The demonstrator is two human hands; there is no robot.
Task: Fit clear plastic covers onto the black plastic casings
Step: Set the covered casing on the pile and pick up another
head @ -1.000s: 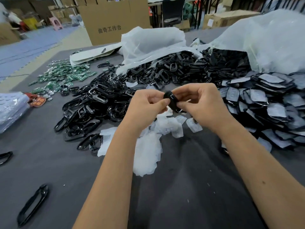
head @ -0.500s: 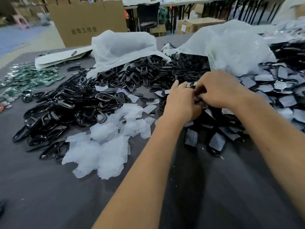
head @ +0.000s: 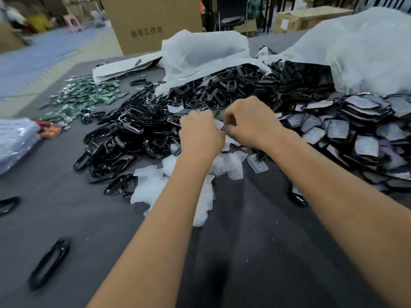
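My left hand (head: 200, 135) and my right hand (head: 252, 123) meet above the table's middle, fingers curled. Between them they pinch a small dark piece with pale film (head: 223, 128) on it; most of it is hidden by my fingers. A heap of black plastic casings (head: 133, 132) lies left of my hands. To the right spreads a pile of dark film-faced pieces (head: 355, 134).
Peeled white film scraps (head: 151, 185) lie under my left forearm on the grey table (head: 255, 252). Loose black frames (head: 50, 263) sit near the front left. Green circuit boards (head: 89, 94), white plastic bags (head: 200, 54) and a cardboard box (head: 151, 23) are at the back.
The black casing held a second ago is gone from my hands. Both hands reached right into the film-faced pile and have come back to the middle with a small film-covered piece.
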